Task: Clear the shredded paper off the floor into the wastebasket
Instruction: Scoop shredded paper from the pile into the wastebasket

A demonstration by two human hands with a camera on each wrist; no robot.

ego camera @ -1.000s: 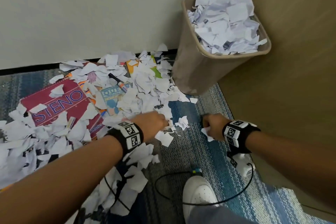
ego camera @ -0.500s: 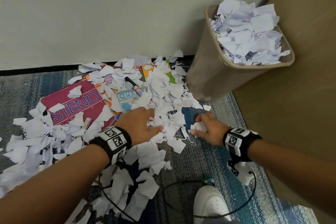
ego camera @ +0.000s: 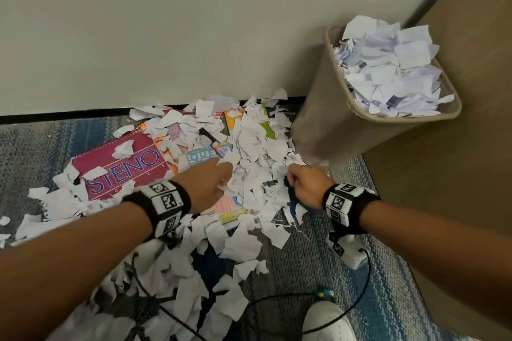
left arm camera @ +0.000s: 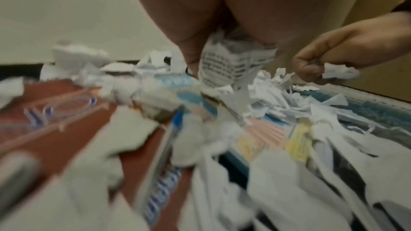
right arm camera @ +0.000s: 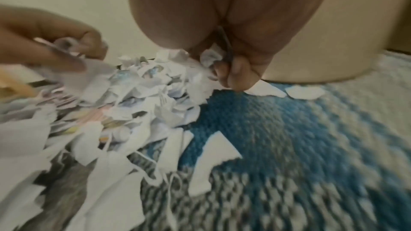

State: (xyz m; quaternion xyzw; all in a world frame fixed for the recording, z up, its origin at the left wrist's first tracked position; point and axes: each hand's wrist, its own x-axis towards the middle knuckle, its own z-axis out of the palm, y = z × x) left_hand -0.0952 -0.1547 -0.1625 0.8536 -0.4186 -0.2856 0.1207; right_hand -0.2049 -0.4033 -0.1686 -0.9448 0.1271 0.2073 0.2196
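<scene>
Both fists loaded, bin's up and to your right

Head view: your left hand (ego camera: 209,187) and right hand (ego camera: 307,185) sit over the shredded paper (ego camera: 249,163) on the floor; the heaped wastebasket (ego camera: 327,119) stands just past the right one, so it's nearer. Left wrist: fingers clamped on a printed scrap (left arm camera: 235,64). Right wrist: fingers curled round crumpled bits (right arm camera: 211,57).

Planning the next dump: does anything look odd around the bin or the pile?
The wastebasket is already heaped above its rim. Non-scrap items lie among the shredded paper: a red STENO notebook and a marker.
</scene>
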